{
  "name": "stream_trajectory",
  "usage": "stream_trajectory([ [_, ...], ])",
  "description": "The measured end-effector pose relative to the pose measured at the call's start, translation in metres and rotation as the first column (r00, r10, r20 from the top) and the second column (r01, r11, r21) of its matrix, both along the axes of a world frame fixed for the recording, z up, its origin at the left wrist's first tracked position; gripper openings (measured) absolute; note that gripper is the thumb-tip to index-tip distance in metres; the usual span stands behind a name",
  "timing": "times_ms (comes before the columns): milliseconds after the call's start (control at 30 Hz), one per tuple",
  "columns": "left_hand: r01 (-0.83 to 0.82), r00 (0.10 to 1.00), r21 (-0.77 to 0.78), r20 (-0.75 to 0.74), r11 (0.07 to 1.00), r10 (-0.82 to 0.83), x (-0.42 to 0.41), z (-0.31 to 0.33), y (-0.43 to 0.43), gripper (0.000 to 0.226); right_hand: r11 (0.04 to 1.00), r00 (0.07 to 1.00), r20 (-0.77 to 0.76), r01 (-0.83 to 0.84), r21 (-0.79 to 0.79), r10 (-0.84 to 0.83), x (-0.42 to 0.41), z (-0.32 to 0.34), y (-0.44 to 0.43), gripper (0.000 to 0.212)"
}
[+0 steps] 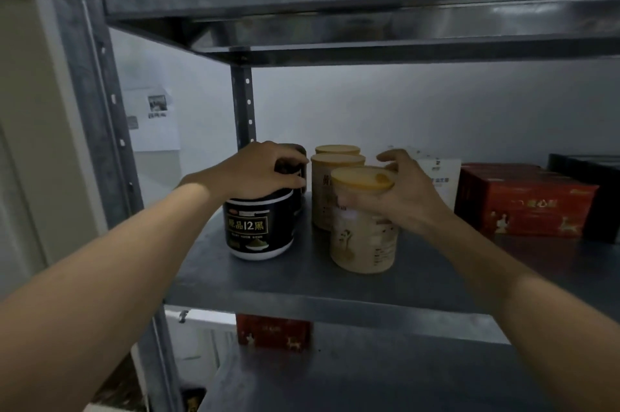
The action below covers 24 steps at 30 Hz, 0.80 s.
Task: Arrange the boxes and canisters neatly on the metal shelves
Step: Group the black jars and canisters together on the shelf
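Bare grey metal shelf (302, 280) runs from the canisters to its front edge. The left hand (265, 170) curls over the top of the black round canister with gold lettering (258, 230) near the left post. The right hand (402, 190) grips the front cream cylindrical canister with a yellow lid (362, 243), well apart from the red cardboard box (523, 206).

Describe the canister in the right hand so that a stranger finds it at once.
On the middle board of the grey metal shelf rack, three cream round canisters with yellow lids stand in a row front to back, right of a black round canister. The wanted one is the front cream canister: nearest the shelf edge, and the only one the right hand grips.
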<state>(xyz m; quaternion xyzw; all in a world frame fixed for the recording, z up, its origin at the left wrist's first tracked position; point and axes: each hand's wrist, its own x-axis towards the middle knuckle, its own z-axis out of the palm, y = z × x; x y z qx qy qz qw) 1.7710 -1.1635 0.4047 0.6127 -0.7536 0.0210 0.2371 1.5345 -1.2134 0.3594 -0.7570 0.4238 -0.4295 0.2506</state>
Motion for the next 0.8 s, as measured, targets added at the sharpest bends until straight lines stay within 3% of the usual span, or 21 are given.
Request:
stream_trajectory([
  [167, 0.098, 0.992, 0.072, -0.085, 0.993, -0.092, -0.007, -0.002, 0.011, 0.061, 0.965, 0.945, 0.258, -0.237, 0.11, 0.202, 0.0, -0.012, 0.005, 0.093],
  [400, 0.135, 0.99, 0.087, -0.039, 0.987, -0.132, -0.003, -0.014, 0.007, 0.052, 0.958, 0.876, 0.456, -0.247, 0.143, 0.158, 0.011, -0.036, 0.002, 0.105],
  [567, 0.068, 0.997, -0.023, -0.032, 0.997, -0.069, -0.001, -0.022, 0.007, 0.056, 0.958, 0.851, 0.496, -0.263, 0.114, 0.174, 0.022, -0.057, 0.005, 0.077],
  [800, 0.013, 0.999, -0.113, 0.034, 0.994, -0.009, 0.006, -0.029, 0.005, 0.065, 0.966, 0.917, 0.341, -0.247, 0.077, 0.207, 0.029, -0.064, 0.002, 0.096],
])
